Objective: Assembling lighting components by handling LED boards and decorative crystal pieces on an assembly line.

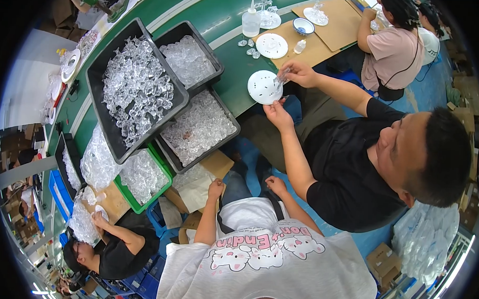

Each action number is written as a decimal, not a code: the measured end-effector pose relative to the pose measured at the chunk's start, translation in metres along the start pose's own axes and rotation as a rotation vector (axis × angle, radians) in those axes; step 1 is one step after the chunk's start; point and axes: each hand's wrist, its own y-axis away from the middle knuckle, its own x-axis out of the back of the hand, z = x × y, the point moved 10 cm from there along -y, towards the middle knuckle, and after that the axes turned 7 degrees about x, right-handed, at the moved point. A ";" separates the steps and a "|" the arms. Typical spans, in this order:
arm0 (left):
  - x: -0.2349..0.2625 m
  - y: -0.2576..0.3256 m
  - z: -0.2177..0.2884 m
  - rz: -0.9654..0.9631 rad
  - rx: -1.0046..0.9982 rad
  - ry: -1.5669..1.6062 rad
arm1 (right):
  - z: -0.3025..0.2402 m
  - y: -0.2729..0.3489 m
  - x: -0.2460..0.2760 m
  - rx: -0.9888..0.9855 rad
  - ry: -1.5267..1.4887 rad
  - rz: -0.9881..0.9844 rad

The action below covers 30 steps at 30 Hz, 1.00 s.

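Clear plastic pieces lie ahead, nearer the left hand than the right hand. I can't tell if either pinches anything.

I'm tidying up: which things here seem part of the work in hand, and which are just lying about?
Likely in the work:
white disc held by the nearest co-worker
clear pieces heaped in the largest black bin

Apparently just lying about:
cardboard box, lower right
plastic-wrapped bundle nearby

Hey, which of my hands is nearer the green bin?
Left. Your left hand is off to the right of the green bin, not touching it; your right hand is farther right.
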 end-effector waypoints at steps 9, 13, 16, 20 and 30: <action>-0.002 0.002 -0.002 -0.017 -0.001 0.003 | 0.003 0.001 -0.001 0.009 -0.004 0.007; -0.001 0.002 -0.005 -0.010 0.006 0.012 | -0.001 0.002 -0.001 0.016 0.004 0.007; -0.002 0.002 -0.005 -0.018 0.016 0.011 | -0.002 0.003 0.000 0.018 0.029 0.005; 0.000 0.004 -0.003 -0.018 0.019 -0.001 | 0.004 0.003 -0.002 0.007 0.040 0.008; 0.004 0.005 -0.002 -0.030 0.011 0.081 | 0.018 0.009 -0.008 -0.003 0.052 0.043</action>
